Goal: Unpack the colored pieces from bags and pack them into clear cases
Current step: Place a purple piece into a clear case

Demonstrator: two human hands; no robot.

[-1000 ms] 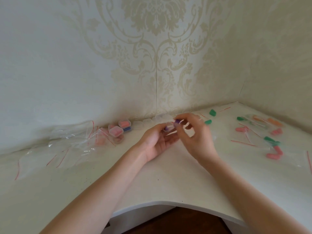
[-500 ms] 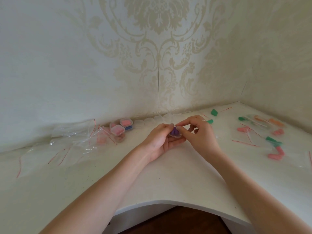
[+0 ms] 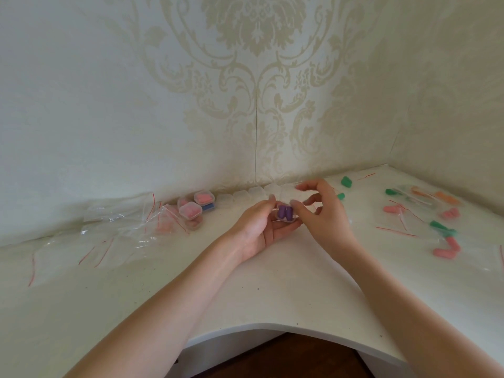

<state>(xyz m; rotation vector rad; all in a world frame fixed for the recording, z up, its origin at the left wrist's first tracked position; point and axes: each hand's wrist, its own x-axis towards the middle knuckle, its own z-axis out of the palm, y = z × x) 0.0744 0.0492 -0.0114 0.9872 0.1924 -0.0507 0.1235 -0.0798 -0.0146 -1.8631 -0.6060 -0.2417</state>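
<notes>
Left hand [image 3: 259,230] round clear case [image 3: 286,214] of purple pieces [image 3: 285,212], unlabelled

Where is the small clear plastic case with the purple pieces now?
In the head view, the small clear plastic case with purple pieces sits centre frame above the white table, gripped between the left hand and right hand.

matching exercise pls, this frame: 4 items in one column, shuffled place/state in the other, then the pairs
Things:
1. purple pieces
2. stacked filled cases
3. empty bags
4. loose green piece

Places or states:
A. lying flat on the counter, far left
B. inside the clear case held in the left hand, with the right hand at it
C. alone near the back wall, beyond the right hand
D. by the wall, left of the hands, pink and blue contents

Pairs: 1-B, 2-D, 3-A, 4-C
</notes>
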